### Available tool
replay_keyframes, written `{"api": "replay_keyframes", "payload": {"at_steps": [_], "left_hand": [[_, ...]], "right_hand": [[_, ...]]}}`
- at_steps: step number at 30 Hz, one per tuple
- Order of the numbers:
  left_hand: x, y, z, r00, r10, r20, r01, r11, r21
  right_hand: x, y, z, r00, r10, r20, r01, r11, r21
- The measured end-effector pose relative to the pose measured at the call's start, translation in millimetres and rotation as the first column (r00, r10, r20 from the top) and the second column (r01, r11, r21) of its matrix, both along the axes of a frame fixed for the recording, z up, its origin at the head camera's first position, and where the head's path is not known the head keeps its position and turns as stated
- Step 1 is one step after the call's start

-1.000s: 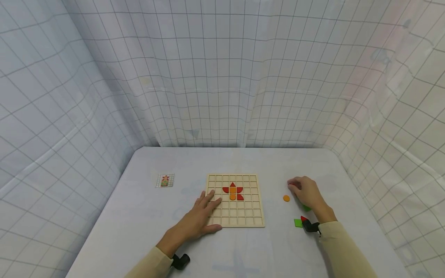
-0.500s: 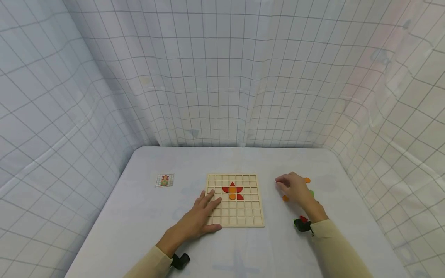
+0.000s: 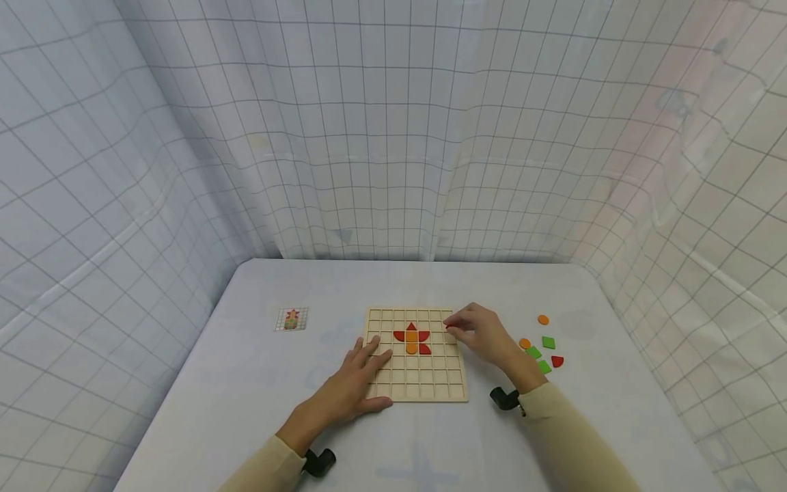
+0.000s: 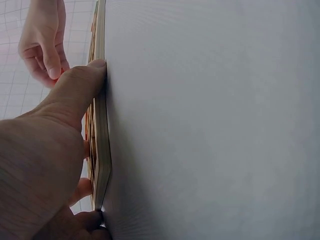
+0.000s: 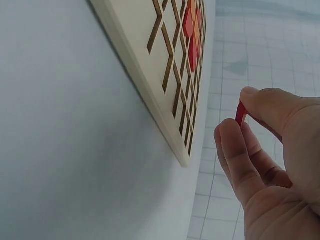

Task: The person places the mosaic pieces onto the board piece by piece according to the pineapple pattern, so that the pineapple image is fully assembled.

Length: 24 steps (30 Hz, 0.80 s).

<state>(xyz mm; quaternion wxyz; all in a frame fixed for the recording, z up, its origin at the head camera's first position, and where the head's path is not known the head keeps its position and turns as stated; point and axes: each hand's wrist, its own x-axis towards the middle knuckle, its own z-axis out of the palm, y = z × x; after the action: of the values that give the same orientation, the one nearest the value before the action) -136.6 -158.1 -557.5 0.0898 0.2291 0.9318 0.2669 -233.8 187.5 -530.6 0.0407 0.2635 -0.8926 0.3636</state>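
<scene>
A wooden grid board [image 3: 433,384] lies on the table, with red and orange pieces forming a small figure in its upper middle cells. My left hand [image 3: 346,391] rests on the board's left side, fingers spread; in the left wrist view its thumb [image 4: 82,82] lies against the board's edge. Over the board's right edge, my right hand [image 3: 487,336] pinches a small red piece [image 5: 240,114] between thumb and fingers. That piece is seen edge-on in the right wrist view, its full shape hidden. Among the set pieces are an orange square [image 3: 411,336] and an orange disc [image 3: 411,348].
Right of the board lie loose pieces: a far orange disc [image 3: 544,320], a nearer orange disc [image 3: 525,344], several green squares [image 3: 548,342] and a red piece [image 3: 557,361] with one rounded side. A small pattern card [image 3: 292,319] lies at the left. Gridded white curtains surround the table.
My right hand has moved left from the loose pieces to the board's right edge, carrying the red piece. Loose pieces once behind that hand and wrist now show. My left hand has stayed put.
</scene>
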Motion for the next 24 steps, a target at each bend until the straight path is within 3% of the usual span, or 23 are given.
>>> {"api": "replay_keyframes", "payload": {"at_steps": [14, 24], "left_hand": [[0.1, 0.0, 0.5, 1.0, -0.001, 0.0, 0.001, 1.0, -0.001], [0.2, -0.2, 0.2, 1.0, -0.011, -0.002, 0.011, 1.0, 0.002]], "right_hand": [[-4.4, -44, 0.4, 0.994, 0.102, 0.041, -0.101, 0.994, -0.038], [-7.3, -72, -6.3, 0.987, 0.097, 0.126, -0.098, 0.995, -0.001]]}}
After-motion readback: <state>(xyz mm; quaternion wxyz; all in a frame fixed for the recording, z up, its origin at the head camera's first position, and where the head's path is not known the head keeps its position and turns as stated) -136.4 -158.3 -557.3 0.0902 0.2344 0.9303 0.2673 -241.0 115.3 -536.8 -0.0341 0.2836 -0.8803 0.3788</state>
